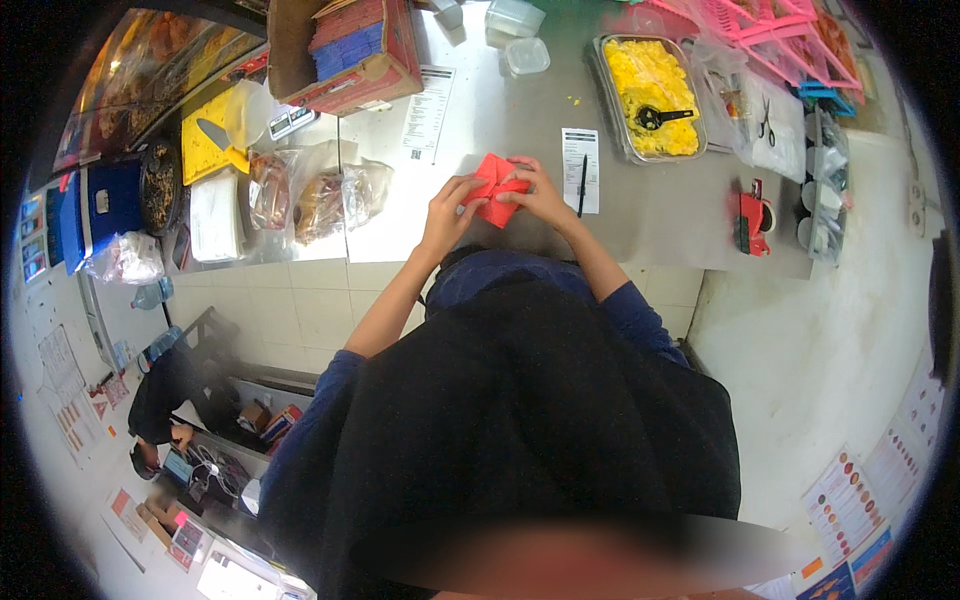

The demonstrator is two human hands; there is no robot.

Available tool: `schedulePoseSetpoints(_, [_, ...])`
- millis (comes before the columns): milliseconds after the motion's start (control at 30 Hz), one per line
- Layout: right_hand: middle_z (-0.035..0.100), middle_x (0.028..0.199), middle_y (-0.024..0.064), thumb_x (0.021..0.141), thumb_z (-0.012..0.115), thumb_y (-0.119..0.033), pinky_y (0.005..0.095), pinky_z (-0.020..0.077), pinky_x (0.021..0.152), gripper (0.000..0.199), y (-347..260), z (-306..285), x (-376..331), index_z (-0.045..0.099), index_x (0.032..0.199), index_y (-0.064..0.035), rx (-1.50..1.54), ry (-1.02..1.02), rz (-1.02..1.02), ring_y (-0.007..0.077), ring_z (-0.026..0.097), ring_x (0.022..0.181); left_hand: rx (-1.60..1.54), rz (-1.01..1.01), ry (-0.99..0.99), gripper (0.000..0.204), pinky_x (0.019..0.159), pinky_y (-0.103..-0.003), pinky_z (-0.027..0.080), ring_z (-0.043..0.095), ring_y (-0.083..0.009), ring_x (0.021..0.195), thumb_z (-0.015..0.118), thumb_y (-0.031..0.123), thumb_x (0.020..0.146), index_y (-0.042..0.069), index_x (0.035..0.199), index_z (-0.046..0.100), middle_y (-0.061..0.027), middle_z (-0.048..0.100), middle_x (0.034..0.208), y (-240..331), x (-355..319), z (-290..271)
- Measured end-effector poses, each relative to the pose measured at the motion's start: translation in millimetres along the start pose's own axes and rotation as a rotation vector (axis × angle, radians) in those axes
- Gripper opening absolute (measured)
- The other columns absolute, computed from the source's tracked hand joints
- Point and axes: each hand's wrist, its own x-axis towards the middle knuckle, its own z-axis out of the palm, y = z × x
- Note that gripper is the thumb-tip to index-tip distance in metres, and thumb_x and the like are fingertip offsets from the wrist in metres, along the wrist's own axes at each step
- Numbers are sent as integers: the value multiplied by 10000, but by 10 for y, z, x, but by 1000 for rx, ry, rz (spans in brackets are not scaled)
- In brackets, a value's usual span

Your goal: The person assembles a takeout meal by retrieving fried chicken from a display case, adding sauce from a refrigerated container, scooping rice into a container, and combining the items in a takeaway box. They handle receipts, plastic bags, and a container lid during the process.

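Observation:
A flat red paper piece (pixel 494 191) lies on the steel counter (pixel 650 205) in front of me, partly folded. My left hand (pixel 448 210) pinches its left edge and my right hand (pixel 538 194) presses on its right side. A black pen (pixel 582 185) rests on a white paper slip (pixel 581 168) just right of my right hand. Another printed slip (pixel 430 112) lies farther back on the left.
A steel tray of yellow food (pixel 650 95) with a black scoop sits at the back right. A red tape dispenser (pixel 752 222), scissors (pixel 765 122), pink racks (pixel 770 30), a cardboard box (pixel 345 50), bagged bread (pixel 320 200) and clear tubs (pixel 525 55) surround the counter.

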Motion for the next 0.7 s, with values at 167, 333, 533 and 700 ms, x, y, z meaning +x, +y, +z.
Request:
schedulePoseSetpoints(167, [395,1436,105,756,841,-193,376,589,757,259,-45,2,89,739,956,-62,143,0,230,293,532,1210,50,9,8,329,810,-355,557,653,-291,1117,748,-18,776,52,1095,709,-140,674,1070,-28,43,44])
schedulePoseSetpoints(333, [384,1429,92,766,828,-156,371,608,731,275,-142,11,27,741,995,-28,324,33,351,286,535,1206,-6,-69,26,314,782,-342,558,678,-267,1026,762,-19,758,46,1063,721,-139,682,1059,-39,46,56])
schedulePoseSetpoints(533, [393,1409,94,777,815,-147,365,612,712,296,-50,118,17,727,1018,0,313,117,330,282,546,1189,-18,-63,60,289,781,-349,542,677,-267,899,764,-7,753,41,1034,726,-151,678,1040,-101,100,97])
schedulePoseSetpoints(700, [396,1403,99,801,795,-178,363,594,707,306,-20,249,0,724,1041,-2,291,222,301,269,554,1172,9,-191,71,189,809,-398,511,629,-319,933,691,-53,766,7,944,676,-139,623,969,-96,255,209])
